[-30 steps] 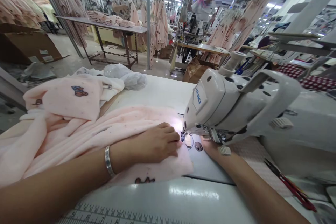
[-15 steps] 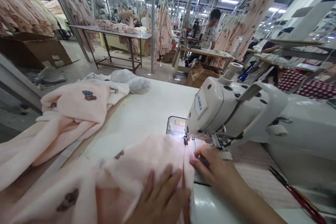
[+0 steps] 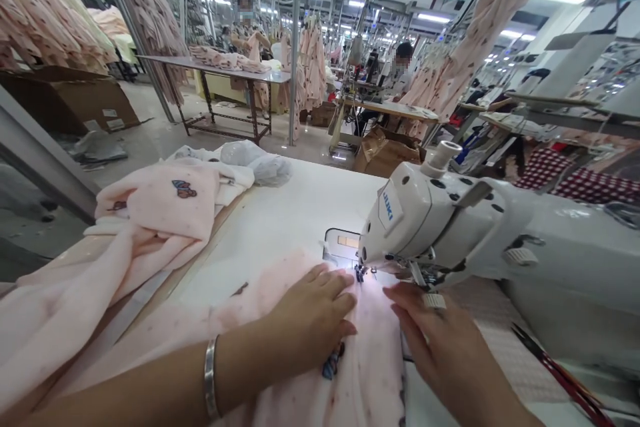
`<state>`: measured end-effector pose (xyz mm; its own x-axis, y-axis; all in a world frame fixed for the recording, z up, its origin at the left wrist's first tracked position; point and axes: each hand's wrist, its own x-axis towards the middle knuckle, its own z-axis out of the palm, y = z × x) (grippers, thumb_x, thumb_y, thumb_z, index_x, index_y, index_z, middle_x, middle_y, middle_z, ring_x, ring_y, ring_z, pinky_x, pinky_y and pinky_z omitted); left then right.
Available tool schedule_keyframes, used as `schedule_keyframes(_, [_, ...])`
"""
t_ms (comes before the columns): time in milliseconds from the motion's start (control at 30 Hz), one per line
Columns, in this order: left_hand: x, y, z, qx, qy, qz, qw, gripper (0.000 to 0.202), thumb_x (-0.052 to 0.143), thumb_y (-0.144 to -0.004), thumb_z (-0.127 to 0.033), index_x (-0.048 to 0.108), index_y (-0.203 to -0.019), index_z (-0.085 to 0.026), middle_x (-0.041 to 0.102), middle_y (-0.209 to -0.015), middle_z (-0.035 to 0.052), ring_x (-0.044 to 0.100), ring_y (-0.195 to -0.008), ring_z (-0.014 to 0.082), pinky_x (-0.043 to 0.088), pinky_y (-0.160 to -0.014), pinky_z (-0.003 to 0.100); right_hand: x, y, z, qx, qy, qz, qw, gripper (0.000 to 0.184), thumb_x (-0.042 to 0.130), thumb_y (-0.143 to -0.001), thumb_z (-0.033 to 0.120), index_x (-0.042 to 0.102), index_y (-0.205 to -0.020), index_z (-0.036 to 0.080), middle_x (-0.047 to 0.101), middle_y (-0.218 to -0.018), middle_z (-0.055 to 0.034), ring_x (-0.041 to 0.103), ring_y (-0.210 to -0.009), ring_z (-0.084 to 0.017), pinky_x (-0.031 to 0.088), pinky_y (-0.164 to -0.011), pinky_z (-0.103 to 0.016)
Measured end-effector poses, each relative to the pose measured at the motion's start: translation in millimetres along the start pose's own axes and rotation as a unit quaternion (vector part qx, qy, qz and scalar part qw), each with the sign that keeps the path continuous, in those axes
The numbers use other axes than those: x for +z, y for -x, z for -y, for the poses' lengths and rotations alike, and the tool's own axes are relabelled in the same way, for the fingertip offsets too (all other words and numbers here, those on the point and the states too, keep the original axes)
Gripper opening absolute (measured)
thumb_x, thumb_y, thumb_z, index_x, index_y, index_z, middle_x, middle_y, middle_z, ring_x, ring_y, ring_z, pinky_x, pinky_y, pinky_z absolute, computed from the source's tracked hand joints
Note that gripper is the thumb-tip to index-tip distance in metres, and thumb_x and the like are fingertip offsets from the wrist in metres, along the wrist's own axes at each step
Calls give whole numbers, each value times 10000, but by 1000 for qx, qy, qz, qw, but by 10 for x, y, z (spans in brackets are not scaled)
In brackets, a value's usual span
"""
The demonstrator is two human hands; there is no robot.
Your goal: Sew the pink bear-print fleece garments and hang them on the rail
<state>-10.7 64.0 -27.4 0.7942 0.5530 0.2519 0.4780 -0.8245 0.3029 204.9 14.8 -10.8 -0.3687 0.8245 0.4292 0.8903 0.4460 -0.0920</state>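
Observation:
Pale pink printed fabric (image 3: 370, 347) lies under the needle area of a white sewing machine (image 3: 400, 213), reaching the lit presser foot (image 3: 359, 273). My left hand (image 3: 315, 310) rests flat on the cloth just left of the foot, fingers stretched forward and slightly apart. To the right of the foot, my right hand (image 3: 435, 320) touches the fabric's right edge with its fingertips; thumb and forefinger are a little apart. Part of that hand is under the machine head. A small dark-blue printed figure shows on the cloth below my left hand.
More pink fabric (image 3: 170, 207) is heaped on the table's left side, beside a clear plastic bag (image 3: 265, 163). Red-handled scissors (image 3: 560, 373) lie at right. Beyond stand a metal-legged table (image 3: 225, 73), cardboard boxes (image 3: 387, 150), hanging garments and two people.
My left hand has moved forward from the near cloth to beside the presser foot. The fabric there now lies smoother and broader, with my right hand slightly farther right.

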Motion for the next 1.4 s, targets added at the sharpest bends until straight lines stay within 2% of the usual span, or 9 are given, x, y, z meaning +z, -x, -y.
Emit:
schedule_keyframes(100, [-7, -8, 2, -6, -6, -10, 1000, 219, 465, -897, -292, 520, -1063, -160, 468, -1290, 95, 419, -1194, 228, 247, -1055, 457, -13, 76, 233, -75, -13, -13, 997, 314, 428, -875, 194, 539, -1167, 164, 594, -1174, -101, 538, -1112, -186, 509, -878, -303])
schedule_keyframes(167, [-1, -9, 5, -6, -4, -9, 1000, 232, 454, -902, -301, 507, -1082, -165, 469, -1290, 99, 411, -1205, 226, 221, -1063, 474, 60, 132, 276, -86, 8, 31, 996, 387, 414, -890, 248, 487, -1237, 92, 486, -1309, -146, 452, -1217, -230, 503, -901, -371])
schedule_keyframes(233, [4, -9, 1, -6, -2, -3, 1000, 234, 448, -904, -306, 504, -1086, -170, 474, -1284, 97, 404, -1213, 223, 207, -1068, 475, 153, 188, 233, -72, 43, 92, 992, 482, 398, -900, 318, 422, -1294, 40, 388, -1374, -172, 396, -1256, -280, 489, -903, -456])
schedule_keyframes(367, [6, -15, -12, -11, -8, 1, 1000, 214, 440, -909, -297, 514, -1068, -175, 473, -1286, 87, 392, -1225, 218, 176, -1076, 476, 209, 255, 88, -35, 58, 205, 976, 562, 352, -911, 440, 337, -1353, 94, 259, -1429, -118, 300, -1301, -284, 387, -977, -528])
schedule_keyframes(567, [6, -14, -23, -6, -8, -16, 1000, 200, 454, -906, -313, 521, -1042, -183, 491, -1260, 76, 414, -1207, 203, 175, -1082, 446, 119, 237, 19, -18, 38, 262, 964, 578, 313, -914, 484, 278, -1377, 139, 203, -1441, -91, 258, -1319, -264, 309, -1013, -559])
schedule_keyframes(767, [22, -48, 6, -15, -24, -30, 999, 234, 448, -908, -361, 536, -1044, -192, 496, -1253, 75, 470, -1151, 204, 152, -1093, 453, 185, 196, -123, -42, 20, 246, 968, 583, 336, -908, 475, 235, -1392, 166, 264, -1421, -99, 310, -1294, -285, 299, -1001, -595])
schedule_keyframes(867, [43, -118, 77, -31, -20, -29, 999, 262, 477, -891, -385, 531, -1052, -187, 519, -1230, 72, 474, -1149, 209, 132, -1105, 459, 194, 111, -192, -12, 8, 268, 963, 622, 340, -894, 512, 240, -1397, 159, 332, -1395, -119, 359, -1265, -307, 331, -999, -575])
schedule_keyframes(1133, [58, -281, 239, -59, 8, -32, 998, 450, 507, -854, -426, 458, -1183, -122, 476, -1303, 137, 338, -1282, 254, 162, -1098, 486, 187, -75, -287, 44, 33, 273, 960, 564, 321, -869, 563, 543, -1233, 193, 496, -1298, -123, 490, -1168, -327, 430, -939, -526])
schedule_keyframes(1400, [62, -320, 264, -71, 18, -38, 997, 455, 509, -852, -443, 489, -1166, -113, 450, -1335, 148, 339, -1289, 245, 154, -1108, 463, 328, -4, -406, 88, 33, 274, 957, 646, 311, -849, 587, 490, -1281, 142, 480, -1311, -130, 470, -1188, -314, 404, -978, -470])
